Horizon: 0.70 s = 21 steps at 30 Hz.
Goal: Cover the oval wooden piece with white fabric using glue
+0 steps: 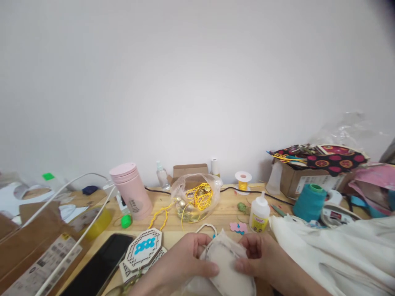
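Note:
Between my two hands, low in the head view, is a flat whitish frame (230, 269) with a curved outline, wrapped in thin translucent sheeting that rises to a peak at the top. My left hand (188, 261) grips its left edge, thumb on the face. On the opposite edge my right hand (261, 255) pinches the sheeting, thumb also on the face. A white cord loop (207, 226) shows just behind. Left of my hands lie octagonal lattice ornaments (144, 248) with blue flower shapes. Beyond my right hand stand a glue bottle (259, 211) and a pink cut-out (238, 227).
A plastic bag (196, 197) holds yellow cord and gold bells. At left are a phone (97, 265), a pink tumbler (132, 191) and a cardboard box (40, 255). White cloth (336, 246), a teal thread cone (309, 201) and a filled box (304, 181) occupy the right.

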Tool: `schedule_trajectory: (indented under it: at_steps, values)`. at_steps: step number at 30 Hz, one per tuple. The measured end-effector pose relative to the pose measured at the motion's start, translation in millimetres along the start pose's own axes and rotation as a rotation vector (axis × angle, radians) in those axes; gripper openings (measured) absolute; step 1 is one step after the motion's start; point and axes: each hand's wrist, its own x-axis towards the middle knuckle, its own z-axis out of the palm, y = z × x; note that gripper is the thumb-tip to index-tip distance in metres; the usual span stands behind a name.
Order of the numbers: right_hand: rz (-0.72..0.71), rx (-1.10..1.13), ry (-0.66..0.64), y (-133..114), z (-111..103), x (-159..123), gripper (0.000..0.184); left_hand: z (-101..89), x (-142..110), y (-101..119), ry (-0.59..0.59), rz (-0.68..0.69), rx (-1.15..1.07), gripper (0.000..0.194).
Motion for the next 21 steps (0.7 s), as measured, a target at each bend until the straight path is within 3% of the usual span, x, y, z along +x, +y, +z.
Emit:
schedule_trajectory:
  at_steps: [7,11,15,19,21]
  values:
    - [0.004,0.124,0.047,8,-1,-3,0.042,10.5,11,-10,0.063,0.011,0.027,0.038]
    - [0.098,0.247,-0.116,3,1,-9,0.052,5.1,8,-15,0.029,0.037,-0.147,0.041]
    - [0.136,0.334,-0.217,-2,4,-18,0.048,1.0,5,-16,0.013,0.052,-0.272,0.034]
    - [0.062,0.329,-0.276,-7,4,-22,0.049,0.3,4,-18,-0.085,0.057,-0.369,0.03]
    - [-0.039,0.288,-0.248,-9,3,-24,0.04,1.9,3,-19,-0.114,0.048,-0.434,0.03]
